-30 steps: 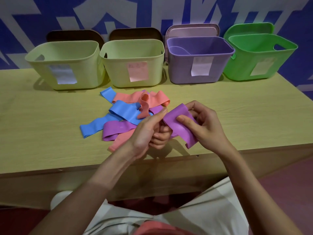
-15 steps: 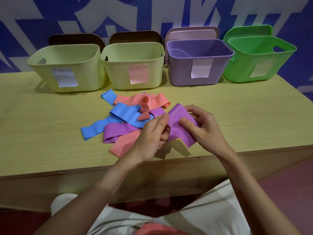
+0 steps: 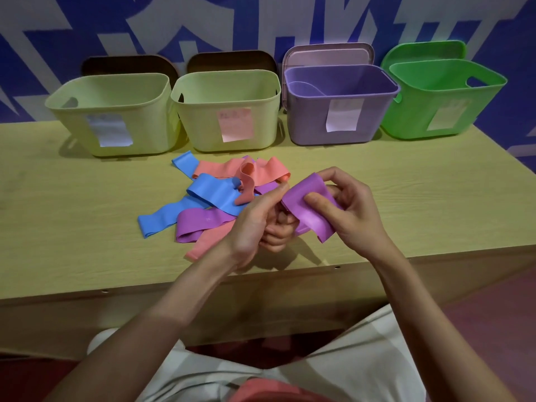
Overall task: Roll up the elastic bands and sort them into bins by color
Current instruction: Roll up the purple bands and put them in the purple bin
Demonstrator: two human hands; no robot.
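Blue-and-white patterned wall is seen behind a pale wooden counter (image 3: 406, 181), above whose near edge a purple elastic band (image 3: 311, 210) is held by both hands. It is pinched by the right hand (image 3: 351, 210), the thumb pressed on its upper face and the curled fingers (image 3: 338, 177) hooked over its far edge, while its left end is gripped by the left hand (image 3: 261, 219), whose fingers are curled underneath. The band is bent over between the hands, with a loose flap hanging toward the counter edge. Just left of the hands a pile of bands (image 3: 220, 195) is spread on the counter: blue, salmon-pink and purple strips overlapping one another, one pink strip standing up in a loop. Along the back of the counter four bins are lined up side by side: a yellow-green bin (image 3: 116, 117) at far left, a second yellow-green bin (image 3: 229, 111) with a pinkish label, a purple bin (image 3: 339, 108) and a green bin (image 3: 441, 97) at far right. Each bin carries a paper label on its front, and a lid is propped behind each. Light trousers are visible at the bottom.
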